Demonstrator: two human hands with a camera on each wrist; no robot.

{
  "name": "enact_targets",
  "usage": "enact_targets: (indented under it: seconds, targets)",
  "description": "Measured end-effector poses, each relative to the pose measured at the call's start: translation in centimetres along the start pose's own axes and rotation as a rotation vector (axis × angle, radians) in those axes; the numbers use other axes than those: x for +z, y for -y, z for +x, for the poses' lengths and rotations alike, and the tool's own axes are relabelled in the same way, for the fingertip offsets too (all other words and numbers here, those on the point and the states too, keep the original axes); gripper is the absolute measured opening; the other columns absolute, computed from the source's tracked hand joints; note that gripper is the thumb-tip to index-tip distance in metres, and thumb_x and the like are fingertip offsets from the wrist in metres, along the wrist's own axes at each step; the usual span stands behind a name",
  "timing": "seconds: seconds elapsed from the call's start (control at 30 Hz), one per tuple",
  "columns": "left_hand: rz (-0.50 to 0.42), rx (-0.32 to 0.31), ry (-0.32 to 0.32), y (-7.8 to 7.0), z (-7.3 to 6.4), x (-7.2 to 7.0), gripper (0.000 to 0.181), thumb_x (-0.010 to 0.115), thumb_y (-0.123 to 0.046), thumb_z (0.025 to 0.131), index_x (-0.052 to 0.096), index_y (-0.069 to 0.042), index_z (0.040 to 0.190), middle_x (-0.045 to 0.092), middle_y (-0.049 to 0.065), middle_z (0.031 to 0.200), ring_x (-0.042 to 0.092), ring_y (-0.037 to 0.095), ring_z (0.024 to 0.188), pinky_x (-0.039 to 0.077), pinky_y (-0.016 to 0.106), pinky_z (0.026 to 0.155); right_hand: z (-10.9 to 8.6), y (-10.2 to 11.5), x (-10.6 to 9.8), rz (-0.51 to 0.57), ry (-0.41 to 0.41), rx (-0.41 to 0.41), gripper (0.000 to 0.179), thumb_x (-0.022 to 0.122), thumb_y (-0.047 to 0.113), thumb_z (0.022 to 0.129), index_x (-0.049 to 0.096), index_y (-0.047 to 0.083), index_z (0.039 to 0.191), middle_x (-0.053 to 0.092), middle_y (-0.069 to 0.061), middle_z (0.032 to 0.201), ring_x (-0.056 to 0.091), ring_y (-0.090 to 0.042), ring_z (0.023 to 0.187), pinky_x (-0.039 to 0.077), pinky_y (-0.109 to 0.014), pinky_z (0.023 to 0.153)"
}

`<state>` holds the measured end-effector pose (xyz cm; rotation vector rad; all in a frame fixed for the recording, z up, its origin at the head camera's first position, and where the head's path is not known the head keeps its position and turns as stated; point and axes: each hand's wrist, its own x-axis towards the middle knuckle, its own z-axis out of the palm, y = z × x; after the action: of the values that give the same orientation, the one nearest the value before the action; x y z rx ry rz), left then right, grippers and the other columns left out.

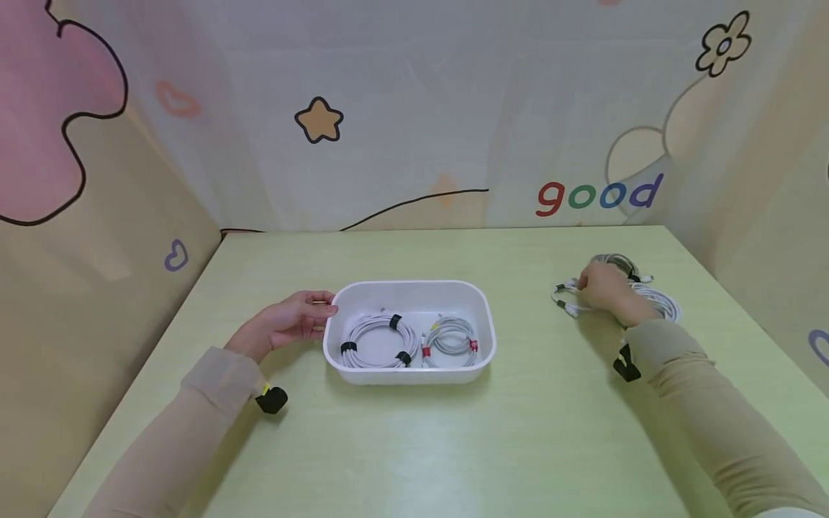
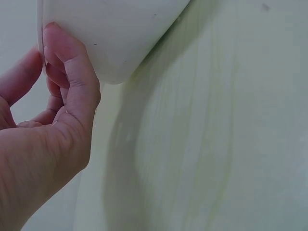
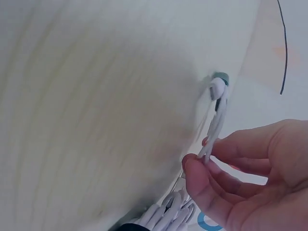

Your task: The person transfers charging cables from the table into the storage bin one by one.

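My left hand grips the left end of a white plastic bin, with thumb and fingers at its rim in the left wrist view. Inside the bin lie a white coiled cable with black ties and a smaller grey coiled cable with red ties. Over at the right, my right hand pinches a white cable between thumb and fingers. The cable's connector end shows left of the fingers; the hand hides part of it.
Beside the right hand are a grey coiled cable and a white coiled cable on the pale green table. Printed curtains stand behind and at both sides of the table.
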<state>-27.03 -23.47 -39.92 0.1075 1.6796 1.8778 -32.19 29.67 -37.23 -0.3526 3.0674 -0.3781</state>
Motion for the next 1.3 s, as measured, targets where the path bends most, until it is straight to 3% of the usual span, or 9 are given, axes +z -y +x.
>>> enact_targets:
  seconds: [0.07, 0.3, 0.7, 0.97, 1.3]
  targets:
    - [-0.001, 0.002, -0.001, 0.0, 0.0, 0.0, 0.009, 0.047, -0.003, 0.099, 0.050, -0.008, 0.106, 0.064, -0.002, 0.091, 0.064, 0.010, 0.081, 0.056, 0.025, 0.072, 0.0, -0.1, -0.1, 0.046, 0.011, 0.008, 0.023, 0.052, -0.004, 0.075, 0.070, -0.008, 0.090, 0.067, -0.026, 0.091, 0.060, -0.032, 0.071, 0.049, -0.040, 0.063]
    - [0.009, -0.004, -0.003, 0.0, 0.0, -0.2, 0.009, 0.046, -0.003, 0.100, 0.049, -0.009, 0.106, 0.064, -0.003, 0.090, 0.064, 0.010, 0.082, 0.056, 0.026, 0.073, -0.2, 0.3, -0.1, 0.171, 0.071, 0.053, 0.015, 0.059, -0.005, 0.083, 0.070, -0.008, 0.093, 0.068, -0.022, 0.087, 0.059, -0.014, 0.058, 0.050, -0.024, 0.054]
    - [-0.030, 0.006, 0.029, -0.1, -0.1, -0.2, 0.010, 0.047, -0.002, 0.099, 0.048, -0.007, 0.108, 0.065, -0.001, 0.093, 0.066, 0.011, 0.083, 0.057, 0.028, 0.073, -0.3, 1.6, -0.9, 0.311, 0.135, 0.068, 0.018, 0.063, -0.001, 0.087, 0.066, -0.012, 0.101, 0.068, -0.021, 0.086, 0.061, -0.013, 0.060, 0.056, -0.028, 0.059]
    - [-0.031, 0.001, 0.022, -0.1, -0.1, -0.3, 0.012, 0.049, -0.003, 0.099, 0.047, -0.006, 0.111, 0.065, -0.001, 0.095, 0.066, 0.011, 0.083, 0.058, 0.029, 0.074, 0.0, 2.8, -1.4, 0.315, 0.146, 0.026, 0.019, 0.063, 0.002, 0.089, 0.066, -0.012, 0.103, 0.068, -0.018, 0.082, 0.060, -0.013, 0.059, 0.058, -0.034, 0.064]
    - [-0.020, -0.002, 0.015, 0.0, 0.0, -0.1, 0.010, 0.047, -0.003, 0.099, 0.047, -0.006, 0.109, 0.065, -0.001, 0.093, 0.066, 0.011, 0.083, 0.057, 0.028, 0.074, 0.3, 5.8, -2.5, 0.358, 0.167, 0.013, 0.022, 0.063, 0.004, 0.091, 0.065, -0.010, 0.108, 0.068, -0.025, 0.093, 0.060, -0.014, 0.062, 0.058, -0.034, 0.069]
